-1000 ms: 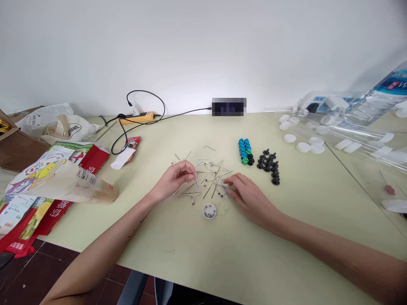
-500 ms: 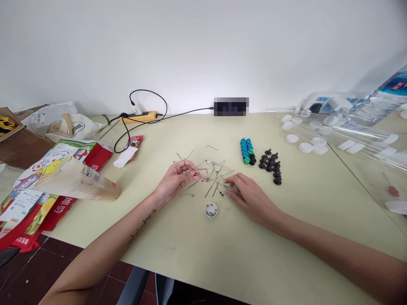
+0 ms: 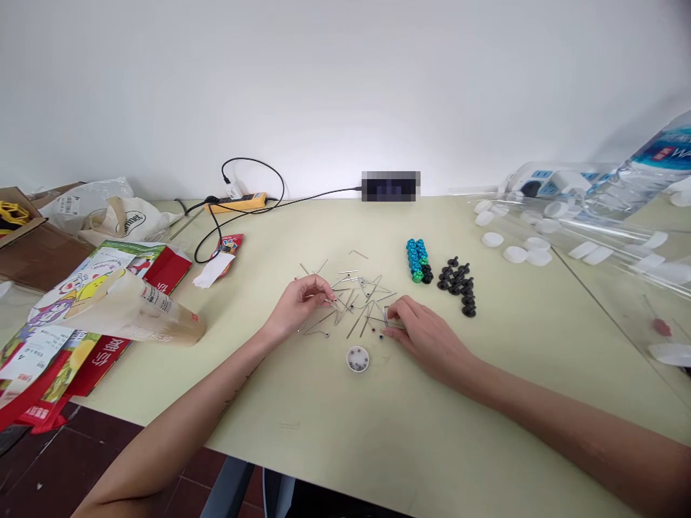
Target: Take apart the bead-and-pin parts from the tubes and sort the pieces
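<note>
A scatter of thin bent metal wires (image 3: 356, 288) lies on the pale green table (image 3: 378, 432). My left hand (image 3: 299, 306) rests at the scatter's left side, fingertips pinched on one wire. My right hand (image 3: 424, 334) lies at its right side, thumb and forefinger pinched on another wire close to the tabletop. A small round white cap (image 3: 358, 358) holding tiny dark beads sits between and just in front of both hands.
Stacked blue and green beads (image 3: 416, 259) and black pegs (image 3: 458, 284) lie behind my right hand. White caps (image 3: 512, 248) and a clear water bottle (image 3: 642, 173) are at the right. Snack bags (image 3: 91, 302), a power strip (image 3: 237, 203) and cables sit at the left.
My left hand has dropped slightly with its wire back toward the pile. My right hand has drawn in a little and pinches at a wire.
</note>
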The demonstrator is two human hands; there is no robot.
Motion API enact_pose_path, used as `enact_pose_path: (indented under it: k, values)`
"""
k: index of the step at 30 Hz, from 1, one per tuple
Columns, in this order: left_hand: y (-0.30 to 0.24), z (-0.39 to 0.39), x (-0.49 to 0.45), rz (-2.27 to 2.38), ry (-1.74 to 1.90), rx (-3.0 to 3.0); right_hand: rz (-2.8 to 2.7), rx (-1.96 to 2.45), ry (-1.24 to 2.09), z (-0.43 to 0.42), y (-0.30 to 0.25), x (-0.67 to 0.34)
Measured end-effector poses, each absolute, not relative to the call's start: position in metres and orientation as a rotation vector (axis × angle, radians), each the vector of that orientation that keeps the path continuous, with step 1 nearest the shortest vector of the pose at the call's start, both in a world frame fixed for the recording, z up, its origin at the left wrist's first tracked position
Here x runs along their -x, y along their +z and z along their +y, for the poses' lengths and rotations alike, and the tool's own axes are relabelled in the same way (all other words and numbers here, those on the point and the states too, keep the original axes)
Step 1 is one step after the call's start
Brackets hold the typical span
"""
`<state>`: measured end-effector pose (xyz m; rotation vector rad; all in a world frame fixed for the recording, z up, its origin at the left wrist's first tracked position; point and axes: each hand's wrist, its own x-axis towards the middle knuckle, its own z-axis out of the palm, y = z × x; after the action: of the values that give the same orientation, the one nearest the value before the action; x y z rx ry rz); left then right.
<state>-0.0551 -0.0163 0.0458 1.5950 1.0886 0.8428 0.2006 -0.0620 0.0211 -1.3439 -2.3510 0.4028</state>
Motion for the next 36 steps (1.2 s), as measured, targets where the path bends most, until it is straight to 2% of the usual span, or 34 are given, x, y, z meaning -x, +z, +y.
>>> enact_pose_path:
  k: [7,12,15,18,21,26,36]
  values:
    - [0.04,-0.015,0.058,1.452,0.838,-2.082,-2.306,1.357,0.592,-0.065,0.029,-0.207]
    - [0.039,-0.014,0.06,1.489,0.734,-2.257,-2.226,1.249,0.82,-0.073,0.03,-0.206]
    - [0.038,-0.019,0.055,1.349,0.673,-2.424,-2.26,1.237,0.626,-0.065,0.031,-0.207]
    - [0.039,-0.027,0.047,0.932,0.472,-2.674,-2.324,1.249,0.395,-0.051,0.033,-0.209]
    - [0.037,-0.033,0.042,0.606,0.277,-2.793,-2.409,1.229,0.348,-0.04,0.036,-0.209]
    - [0.035,-0.032,0.047,0.596,0.229,-2.739,-2.457,1.252,0.376,-0.029,0.032,-0.207]
    - [0.041,-0.029,0.051,0.611,0.369,-2.602,-2.566,1.223,0.294,-0.032,0.031,-0.215]
